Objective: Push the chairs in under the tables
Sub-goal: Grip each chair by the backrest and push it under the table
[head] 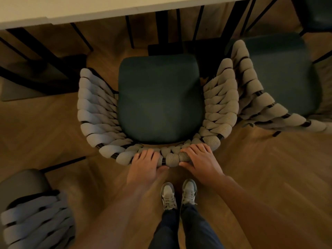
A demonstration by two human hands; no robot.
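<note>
A chair (159, 97) with a dark green seat and a thick woven rope back stands right below me, facing a white table (71, 11) at the top. Its seat lies wholly outside the table's edge. My left hand (146, 165) grips the top of the rope backrest left of its middle, fingers curled over the rail. My right hand (199, 159) grips the same rail just to the right. The two hands are a short gap apart.
A second green chair (276, 78) stands close on the right, its rope back almost touching the first. A third chair (30, 209) sits at the lower left. Black table legs (161, 27) stand under the table. My feet (177, 194) are on the wooden floor behind the chair.
</note>
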